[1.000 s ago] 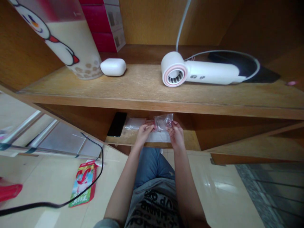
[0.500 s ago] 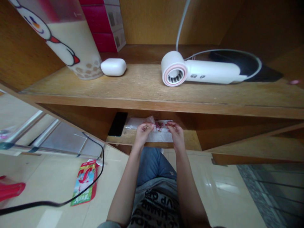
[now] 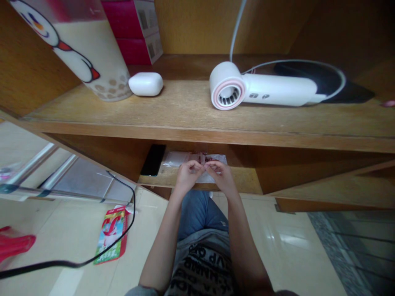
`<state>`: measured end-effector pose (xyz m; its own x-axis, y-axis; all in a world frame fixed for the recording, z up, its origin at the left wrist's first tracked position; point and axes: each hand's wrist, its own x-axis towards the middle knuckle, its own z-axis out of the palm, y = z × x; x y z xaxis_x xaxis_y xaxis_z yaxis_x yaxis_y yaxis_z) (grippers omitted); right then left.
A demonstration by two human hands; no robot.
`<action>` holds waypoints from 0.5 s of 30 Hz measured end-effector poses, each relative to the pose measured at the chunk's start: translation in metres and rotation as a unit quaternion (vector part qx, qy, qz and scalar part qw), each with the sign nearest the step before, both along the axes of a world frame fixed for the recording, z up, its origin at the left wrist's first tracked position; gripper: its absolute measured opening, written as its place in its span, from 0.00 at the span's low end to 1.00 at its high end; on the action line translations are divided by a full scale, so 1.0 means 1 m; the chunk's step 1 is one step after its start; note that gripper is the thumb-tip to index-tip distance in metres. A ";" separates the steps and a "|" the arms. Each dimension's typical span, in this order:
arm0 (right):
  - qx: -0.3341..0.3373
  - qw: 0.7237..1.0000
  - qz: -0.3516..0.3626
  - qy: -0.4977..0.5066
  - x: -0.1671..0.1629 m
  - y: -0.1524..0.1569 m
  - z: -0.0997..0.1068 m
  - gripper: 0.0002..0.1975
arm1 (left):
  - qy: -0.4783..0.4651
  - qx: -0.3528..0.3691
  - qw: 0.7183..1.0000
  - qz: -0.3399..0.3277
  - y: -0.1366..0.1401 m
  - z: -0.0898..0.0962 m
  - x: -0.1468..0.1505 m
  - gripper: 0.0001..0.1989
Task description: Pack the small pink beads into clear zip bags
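bag [image 3: 199, 159] looks thin and see-through in left fingers [image 3: 192, 164]

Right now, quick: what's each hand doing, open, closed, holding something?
Left hand: fingers closed on a small clear bag.
Right hand: fingers curled in at the bag; whether they grip it can't be told.

Shelf [image 3: 182, 111] and drink cup [image 3: 92, 45] suggest living quarters.

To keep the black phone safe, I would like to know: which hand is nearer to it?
Left. The left hand is just to the right of the black phone, apart from it; the right hand is farther right.
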<state>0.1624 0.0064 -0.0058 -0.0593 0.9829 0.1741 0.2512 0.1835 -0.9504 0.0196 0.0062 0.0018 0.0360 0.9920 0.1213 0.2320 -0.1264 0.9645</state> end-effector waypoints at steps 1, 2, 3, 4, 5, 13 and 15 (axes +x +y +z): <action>0.001 1.000 0.001 0.002 0.001 0.001 -0.001 0.11 | 0.003 0.004 1.000 -0.010 0.000 0.001 0.000 0.09; 0.001 1.000 0.003 0.009 0.001 0.001 -0.001 0.11 | -0.001 0.006 1.000 -0.022 0.000 0.001 -0.001 0.09; -0.001 1.000 0.008 0.019 0.002 0.001 -0.001 0.12 | -0.009 0.005 0.999 -0.034 0.000 0.001 -0.001 0.09; -0.005 0.999 0.013 0.032 0.002 0.001 -0.001 0.12 | -0.021 0.001 0.999 -0.047 0.000 0.001 -0.002 0.09; -0.010 0.999 0.019 0.043 0.003 0.001 0.000 0.12 | -0.035 -0.007 0.998 -0.058 0.001 0.001 -0.003 0.10; -0.017 0.997 0.057 0.052 0.005 -0.001 0.003 0.10 | -0.058 -0.025 0.992 -0.109 0.002 -0.001 -0.010 0.12; -0.018 0.997 0.063 0.035 0.005 -0.002 0.003 0.10 | -0.043 -0.018 0.993 -0.113 0.001 -0.001 -0.011 0.12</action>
<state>0.1674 0.0047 -0.0028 -0.1714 0.9742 0.1469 0.1603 0.1747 -0.9715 0.0090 0.0076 0.0011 0.2486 0.9636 0.0980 0.1175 -0.1304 0.9845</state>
